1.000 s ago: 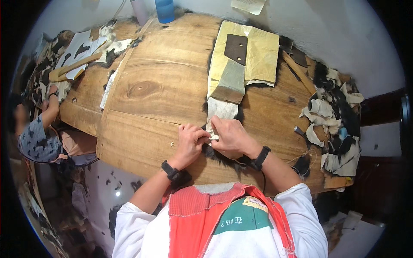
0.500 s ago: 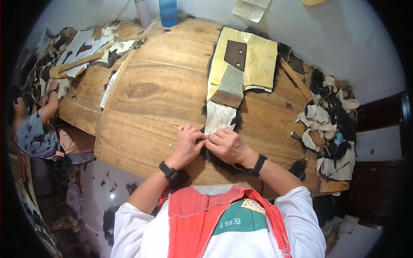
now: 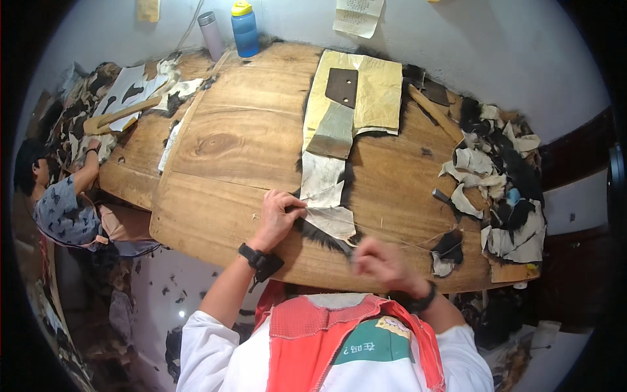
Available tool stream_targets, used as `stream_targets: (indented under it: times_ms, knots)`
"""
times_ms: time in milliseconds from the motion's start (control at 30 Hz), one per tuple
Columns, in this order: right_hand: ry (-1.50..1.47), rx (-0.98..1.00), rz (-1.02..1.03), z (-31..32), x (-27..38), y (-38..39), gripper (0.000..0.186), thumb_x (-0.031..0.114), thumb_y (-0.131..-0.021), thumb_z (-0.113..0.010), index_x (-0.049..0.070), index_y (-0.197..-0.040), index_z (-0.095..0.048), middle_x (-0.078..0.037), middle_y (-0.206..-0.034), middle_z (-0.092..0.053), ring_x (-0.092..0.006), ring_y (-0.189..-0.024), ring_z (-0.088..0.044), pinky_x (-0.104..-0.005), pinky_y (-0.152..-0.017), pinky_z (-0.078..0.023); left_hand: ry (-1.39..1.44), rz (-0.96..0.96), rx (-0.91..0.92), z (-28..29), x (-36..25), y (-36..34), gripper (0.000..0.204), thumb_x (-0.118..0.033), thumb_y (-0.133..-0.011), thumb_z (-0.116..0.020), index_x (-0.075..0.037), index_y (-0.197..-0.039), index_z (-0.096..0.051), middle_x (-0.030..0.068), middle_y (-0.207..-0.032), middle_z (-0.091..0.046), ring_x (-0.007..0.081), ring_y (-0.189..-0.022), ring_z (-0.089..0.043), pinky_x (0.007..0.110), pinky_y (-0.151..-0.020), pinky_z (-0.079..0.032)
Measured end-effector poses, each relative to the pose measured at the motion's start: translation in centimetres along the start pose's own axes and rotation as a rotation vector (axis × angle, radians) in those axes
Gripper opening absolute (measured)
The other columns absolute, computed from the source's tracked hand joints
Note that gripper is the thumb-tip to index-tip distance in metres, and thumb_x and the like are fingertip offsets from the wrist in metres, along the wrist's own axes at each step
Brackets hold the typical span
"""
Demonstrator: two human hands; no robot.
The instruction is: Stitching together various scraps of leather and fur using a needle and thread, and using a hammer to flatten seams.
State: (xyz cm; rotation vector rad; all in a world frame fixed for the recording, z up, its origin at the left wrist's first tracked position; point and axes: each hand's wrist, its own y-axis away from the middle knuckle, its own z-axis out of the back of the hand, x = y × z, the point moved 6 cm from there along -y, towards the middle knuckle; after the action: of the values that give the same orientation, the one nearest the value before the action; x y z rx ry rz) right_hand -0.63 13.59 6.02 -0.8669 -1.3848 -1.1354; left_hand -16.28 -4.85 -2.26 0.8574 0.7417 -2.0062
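Observation:
A pale strip of hide [image 3: 330, 222] with black fur along its edges lies on the wooden table in front of me. My left hand [image 3: 279, 212] is closed, pinching the strip's left edge at a crosswise join between two pieces. A thin thread [image 3: 398, 240] runs from near that join toward the right. My right hand [image 3: 385, 264] is off the strip, to its lower right, blurred by motion with its fingers curled; anything in them is too small to make out. Farther up, a grey wedge-shaped piece [image 3: 333, 134] and a dark brown plate [image 3: 341, 87] with two holes rest over yellow paper [image 3: 379, 98].
Hide and fur scraps [image 3: 480, 170] are heaped at the right, beside a wooden stick [image 3: 436, 114] and a small dark-handled tool [image 3: 447, 198]. A blue bottle [image 3: 245, 32] and a grey tumbler [image 3: 210, 36] stand at the back. Another person [image 3: 65, 209] works at the far left.
My right hand has left the join and moved right and toward me. My left hand stays pinched at the strip, and more of the pale hide is uncovered. The view has shifted slightly.

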Motion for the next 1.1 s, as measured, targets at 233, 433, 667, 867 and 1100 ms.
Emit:
stream_targets:
  times_ms: [233, 433, 667, 867, 1100]
  knots:
    - [0.155, -0.919, -0.153, 19.1, -4.9, 19.9, 0.014, 0.019, -0.104, -0.047, 0.008, -0.095, -0.05, 0.005, -0.074, -0.046, -0.0024, -0.059, -0.046, -0.0187, -0.05, -0.035, 0.012, -0.035, 0.005, 0.0, -0.1, 0.2, 0.008, -0.011, -0.072, -0.077, -0.008, -0.079, -0.075, 0.0041, -0.078, -0.066, 0.0225, -0.086, -0.055, 0.035, -0.09, -0.039]
    - [0.618, -0.973, -0.304, 20.6, -4.4, 24.8, 0.015, 0.019, -0.103, -0.047, 0.006, -0.094, -0.05, 0.0, -0.073, -0.047, -0.0086, -0.057, -0.044, -0.0259, -0.052, -0.036, 0.008, -0.013, -0.018, 0.4, 0.4, 0.5, 0.004, -0.01, -0.072, -0.073, -0.008, -0.076, -0.074, 0.0057, -0.076, -0.068, 0.025, -0.086, -0.057, 0.036, -0.089, -0.041]
    - [1.492, -1.331, -0.82, 24.9, -4.8, 35.6, 0.022, 0.024, -0.098, -0.05, 0.005, -0.105, -0.059, -0.023, -0.089, -0.065, -0.0436, -0.087, -0.062, -0.0498, -0.07, -0.046, 0.048, -0.005, -0.032, 0.7, 0.9, 0.3, 0.007, -0.012, -0.072, -0.074, -0.007, -0.077, -0.074, 0.0074, -0.077, -0.068, 0.0261, -0.086, -0.059, 0.037, -0.086, -0.043]
    - [0.876, -1.035, -0.213, 9.5, -2.3, 11.0, 0.018, 0.024, -0.088, -0.068, 0.006, -0.092, -0.068, -0.019, -0.078, -0.066, -0.0367, -0.07, -0.066, -0.0412, -0.061, -0.05, 0.034, -0.033, 0.009, 1.0, 0.6, 0.5, 0.008, -0.014, -0.072, -0.074, -0.008, -0.077, -0.074, 0.0084, -0.078, -0.068, 0.0268, -0.084, -0.059, 0.037, -0.084, -0.043]
    - [1.034, -0.597, 0.087, -2.1, -3.7, -8.7, 0.022, 0.029, -0.084, -0.068, 0.008, -0.077, -0.064, -0.015, -0.068, -0.064, -0.0341, -0.062, -0.065, -0.0443, -0.057, -0.049, 0.081, -0.057, 0.015, 0.6, 0.0, -0.2, 0.009, -0.014, -0.072, -0.075, -0.008, -0.079, -0.074, 0.0072, -0.079, -0.068, 0.025, -0.084, -0.059, 0.037, -0.082, -0.042]
